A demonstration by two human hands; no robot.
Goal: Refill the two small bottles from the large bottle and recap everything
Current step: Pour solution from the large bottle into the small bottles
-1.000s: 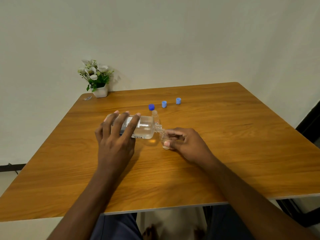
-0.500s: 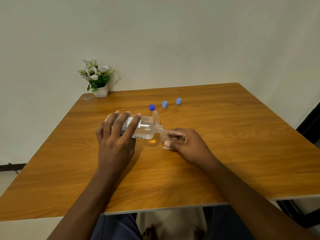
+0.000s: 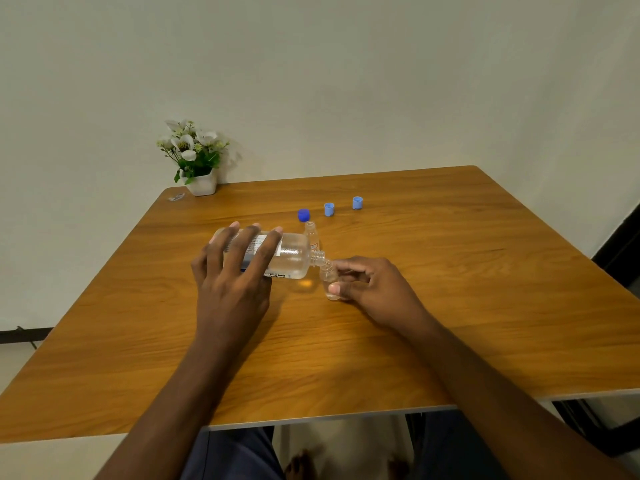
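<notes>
My left hand grips the large clear bottle, tipped on its side with its open neck pointing right over the mouth of a small clear bottle. My right hand holds that small bottle upright on the wooden table. A second small bottle stands uncapped just behind the large bottle's shoulder. Three caps lie farther back: a dark blue cap, a light blue cap and another light blue cap.
A white pot of flowers stands at the table's back left corner, with a small wrapper beside it. A pale wall runs behind the table. A dark frame shows at the right edge.
Both hands and bottles stay nearly in place; the large bottle stays tipped over the small bottle.
</notes>
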